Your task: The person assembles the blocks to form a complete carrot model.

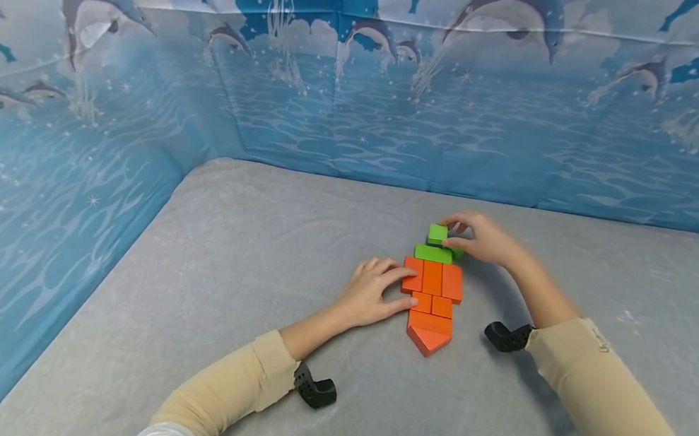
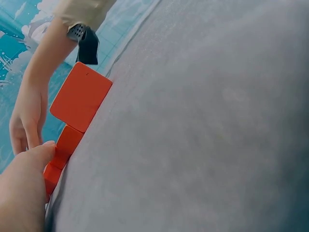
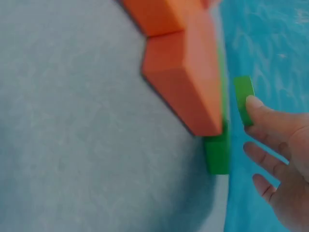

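Observation:
Orange blocks lie pressed together in a flat figure, with a triangular block pointing toward the person. At the far end, a long green block adjoins them; another green piece peeks out beneath the right hand. My right hand pinches a small green block between thumb and fingers, above the far end of the figure. My left hand rests at the figure's left side, fingers loosely spread, index fingertip on a larger orange block and thumb at a smaller orange block.
The blocks lie on a grey cloth-covered table. Behind and to the left hangs a blue curtain printed with dolphins. Black wrist devices jut from both beige sleeves, low over the table.

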A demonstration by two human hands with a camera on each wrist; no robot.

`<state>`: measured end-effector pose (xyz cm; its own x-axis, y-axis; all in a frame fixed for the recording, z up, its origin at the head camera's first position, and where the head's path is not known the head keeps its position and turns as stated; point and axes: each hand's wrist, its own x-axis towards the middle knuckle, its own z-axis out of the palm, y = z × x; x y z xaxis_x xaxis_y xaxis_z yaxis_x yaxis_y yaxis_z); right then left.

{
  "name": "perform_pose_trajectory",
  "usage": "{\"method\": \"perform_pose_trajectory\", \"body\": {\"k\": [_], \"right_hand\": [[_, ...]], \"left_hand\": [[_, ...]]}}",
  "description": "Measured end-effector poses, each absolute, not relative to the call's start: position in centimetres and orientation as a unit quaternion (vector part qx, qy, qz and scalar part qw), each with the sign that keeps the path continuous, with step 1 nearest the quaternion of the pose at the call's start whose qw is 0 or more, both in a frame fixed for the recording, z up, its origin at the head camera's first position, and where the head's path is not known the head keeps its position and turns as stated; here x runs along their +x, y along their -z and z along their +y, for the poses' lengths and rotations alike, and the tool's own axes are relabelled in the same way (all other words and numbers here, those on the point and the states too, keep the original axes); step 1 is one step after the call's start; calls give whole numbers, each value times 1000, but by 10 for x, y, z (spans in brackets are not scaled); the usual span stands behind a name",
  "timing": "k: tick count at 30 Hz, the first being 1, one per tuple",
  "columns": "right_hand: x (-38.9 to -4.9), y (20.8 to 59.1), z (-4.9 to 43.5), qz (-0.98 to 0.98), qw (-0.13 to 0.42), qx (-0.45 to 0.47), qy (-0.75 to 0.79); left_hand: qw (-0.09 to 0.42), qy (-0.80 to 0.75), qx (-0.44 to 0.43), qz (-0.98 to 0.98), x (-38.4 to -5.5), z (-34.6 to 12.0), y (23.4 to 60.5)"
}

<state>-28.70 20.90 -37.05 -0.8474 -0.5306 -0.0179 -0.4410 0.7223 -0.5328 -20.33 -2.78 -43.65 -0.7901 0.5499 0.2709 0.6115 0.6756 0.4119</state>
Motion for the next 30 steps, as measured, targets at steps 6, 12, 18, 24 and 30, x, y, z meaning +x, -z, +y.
{"method": "perform_pose_trajectory", "body": {"k": [6, 12, 18, 24, 30], "right_hand": [[-296, 381, 195, 921, 89, -272, 264], [-301, 389, 186, 915, 82, -277, 280], [-304, 393, 180, 909, 83, -284, 295], [-305, 393, 178, 903, 87, -297, 299], [-307, 395, 177, 899, 98, -302, 301]], "left_hand": [[67, 248, -322, -911, -203, -29, 437], [65, 246, -323, -911, -203, -29, 437], [66, 250, -325, -910, -203, -29, 437], [76, 252, -329, -907, -204, -29, 438], [75, 250, -328, -908, -204, -28, 438]]}}
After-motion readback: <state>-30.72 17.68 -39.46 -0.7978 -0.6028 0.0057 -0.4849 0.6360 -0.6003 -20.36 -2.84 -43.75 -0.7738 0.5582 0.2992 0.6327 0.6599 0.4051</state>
